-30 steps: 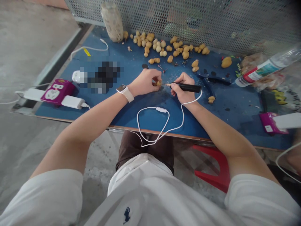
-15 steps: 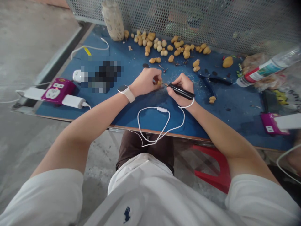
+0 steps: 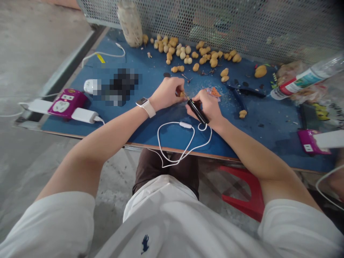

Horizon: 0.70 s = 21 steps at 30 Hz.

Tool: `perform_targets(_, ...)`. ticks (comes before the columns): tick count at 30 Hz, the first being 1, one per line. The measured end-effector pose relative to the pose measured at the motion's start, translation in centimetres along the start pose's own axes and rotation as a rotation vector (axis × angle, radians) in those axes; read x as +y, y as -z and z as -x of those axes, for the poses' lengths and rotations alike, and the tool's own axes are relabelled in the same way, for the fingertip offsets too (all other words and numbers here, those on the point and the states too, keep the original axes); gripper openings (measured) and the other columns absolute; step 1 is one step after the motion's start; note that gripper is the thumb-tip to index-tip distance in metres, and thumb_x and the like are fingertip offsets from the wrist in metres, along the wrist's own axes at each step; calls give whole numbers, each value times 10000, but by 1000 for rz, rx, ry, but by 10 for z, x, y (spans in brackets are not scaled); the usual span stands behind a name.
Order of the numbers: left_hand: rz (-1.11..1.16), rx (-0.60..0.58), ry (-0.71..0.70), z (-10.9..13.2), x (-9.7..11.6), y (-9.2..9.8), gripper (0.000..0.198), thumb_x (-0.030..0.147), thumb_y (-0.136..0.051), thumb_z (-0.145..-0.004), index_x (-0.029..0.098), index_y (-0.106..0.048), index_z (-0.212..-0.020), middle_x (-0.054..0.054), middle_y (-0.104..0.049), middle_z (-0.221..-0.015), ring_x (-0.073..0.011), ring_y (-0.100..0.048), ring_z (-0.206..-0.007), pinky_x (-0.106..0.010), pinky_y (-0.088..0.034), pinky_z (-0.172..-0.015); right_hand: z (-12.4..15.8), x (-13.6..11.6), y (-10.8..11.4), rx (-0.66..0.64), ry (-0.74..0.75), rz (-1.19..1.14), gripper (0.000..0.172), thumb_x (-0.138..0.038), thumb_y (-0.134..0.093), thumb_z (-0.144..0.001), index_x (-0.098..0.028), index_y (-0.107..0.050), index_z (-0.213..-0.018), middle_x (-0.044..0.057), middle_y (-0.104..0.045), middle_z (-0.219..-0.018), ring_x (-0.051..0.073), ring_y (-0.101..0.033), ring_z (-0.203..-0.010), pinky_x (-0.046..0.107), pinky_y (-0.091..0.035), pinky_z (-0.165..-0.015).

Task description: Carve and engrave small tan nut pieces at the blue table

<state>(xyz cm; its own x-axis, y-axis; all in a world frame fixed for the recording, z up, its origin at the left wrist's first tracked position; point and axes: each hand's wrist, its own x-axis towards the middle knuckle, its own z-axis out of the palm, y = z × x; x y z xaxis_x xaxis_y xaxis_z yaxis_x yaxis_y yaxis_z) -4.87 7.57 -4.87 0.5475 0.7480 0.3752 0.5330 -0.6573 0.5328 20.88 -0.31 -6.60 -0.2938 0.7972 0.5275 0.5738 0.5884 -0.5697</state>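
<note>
My left hand (image 3: 168, 92), a watch on its wrist, pinches a tiny tan gourd (image 3: 182, 94), mostly hidden by the fingers. Closed around a black pen-shaped rotary tool (image 3: 198, 111) is my right hand (image 3: 209, 105). The tool slants up and left, its thin metal tip at the gourd; I cannot tell whether it touches. A white cable (image 3: 185, 125) runs from the tool's back end and loops over the table edge. An orange-printed scrap (image 3: 215, 92) shows just behind my right hand, amid pale shavings on the blue tabletop (image 3: 150, 123).
Several small gourds (image 3: 182, 55) lie along the back by a perforated metal panel (image 3: 166, 18). A cloudy jar (image 3: 130, 27) stands back left. Blue-handled pliers (image 3: 238, 96) and a tilted plastic bottle (image 3: 301, 80) are at right. Purple power adapters (image 3: 67, 104) sit left and right.
My right hand has turned the rotary tool steeper, its back end swinging down and left. The orange-printed scrap has come into view. My left hand has hardly moved.
</note>
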Motion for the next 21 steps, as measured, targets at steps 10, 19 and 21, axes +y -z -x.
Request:
perform_targets(10,28,-17,3,2,1,3,201,357,-992,-968,257,-822,-1008,-93,-886,-1065,-350,-889,-1045,-508,-683,-995,3,7,0,15,29,28,588,-904,-945,-1025,-352,-750,-1076,55,-801,-964,380,-879,-1006,628,-787,-992)
perform_targets(19,96,-68,-47,4,4,11,319,235,-914,-917,223,-1005,-1222,-122,-965,-1314,-276,-913,-1100,-416,-753,-1077,-3,31,-3,201,-116,-232,668,-994,-854,-1058,-343,-717,-1118,-6,-724,-800,283,-810,-732,532,-760,-736)
perform_targets(21,87,-76,-42,5,4,12,354,228,-907,-930,222,-1014,-1267,-125,-962,-1346,-277,-914,-1132,-405,-751,-1100,-5,37,-5,189,-151,-293,666,-997,-845,-1066,-351,-691,-1117,-29,-699,-765,266,-776,-672,510,-738,-669)
